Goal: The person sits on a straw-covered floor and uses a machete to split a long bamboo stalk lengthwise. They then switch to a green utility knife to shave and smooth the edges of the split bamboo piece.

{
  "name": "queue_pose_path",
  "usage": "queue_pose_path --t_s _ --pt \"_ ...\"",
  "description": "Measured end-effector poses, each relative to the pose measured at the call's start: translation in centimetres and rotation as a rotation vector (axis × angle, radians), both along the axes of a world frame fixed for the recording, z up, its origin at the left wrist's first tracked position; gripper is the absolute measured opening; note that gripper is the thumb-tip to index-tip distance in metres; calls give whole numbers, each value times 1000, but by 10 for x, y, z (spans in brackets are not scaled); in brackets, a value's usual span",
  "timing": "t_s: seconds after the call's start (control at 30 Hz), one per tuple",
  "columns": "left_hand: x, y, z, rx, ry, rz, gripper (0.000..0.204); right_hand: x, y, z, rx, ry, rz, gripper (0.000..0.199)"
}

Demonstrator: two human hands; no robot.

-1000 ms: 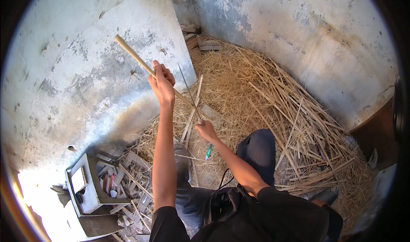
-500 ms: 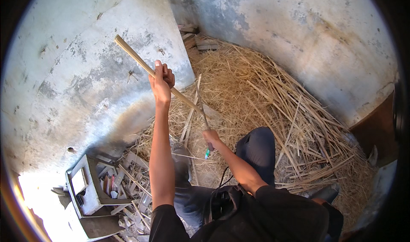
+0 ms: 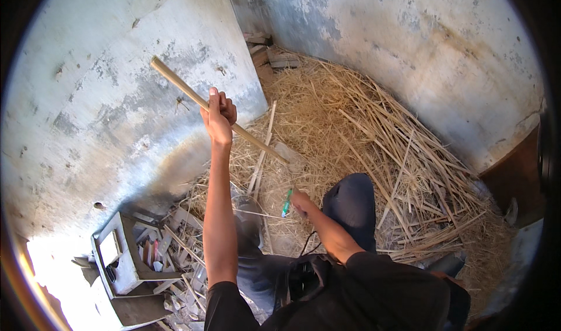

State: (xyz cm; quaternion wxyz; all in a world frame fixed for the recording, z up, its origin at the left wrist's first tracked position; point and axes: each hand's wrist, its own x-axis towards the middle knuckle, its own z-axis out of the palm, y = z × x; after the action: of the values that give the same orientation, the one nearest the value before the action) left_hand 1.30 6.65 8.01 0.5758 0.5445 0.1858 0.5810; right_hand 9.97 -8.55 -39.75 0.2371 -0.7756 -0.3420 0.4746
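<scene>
My left hand is wrapped around a long pale bamboo stick, held slanting from upper left to lower right. The stick's lower end reaches down in front of my right hand, which is closed around a knife handle. Its blade barely shows in this view, seeming to point up and away from my fist. A small green and blue object lies just left of my right hand; I cannot make out its kind. Pale fibres and shavings cover the ground beyond both hands.
Long split strips lie heaped along the right wall. At the left, a stained panel rises near the stick's upper end. A broken box and rubble lie at the lower left. My bent knee is beside my right forearm.
My right hand has moved slightly down and right with the knife, whose blade lay against the stick's lower end before. The stick and my left hand have shifted a little down and left.
</scene>
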Motion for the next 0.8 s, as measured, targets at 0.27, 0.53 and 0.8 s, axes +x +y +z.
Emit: queue_pose_path --t_s 0.27,0.53,0.8 --pt "-3 22 -2 -12 -41 223 55 20 1 18 97 53 -236 39" --pt "7 25 2 3 87 567 61 -1 47 147 511 330 -141 29" --pt "9 29 1 20 -8 546 60 -4 25 98 376 271 -260 29"
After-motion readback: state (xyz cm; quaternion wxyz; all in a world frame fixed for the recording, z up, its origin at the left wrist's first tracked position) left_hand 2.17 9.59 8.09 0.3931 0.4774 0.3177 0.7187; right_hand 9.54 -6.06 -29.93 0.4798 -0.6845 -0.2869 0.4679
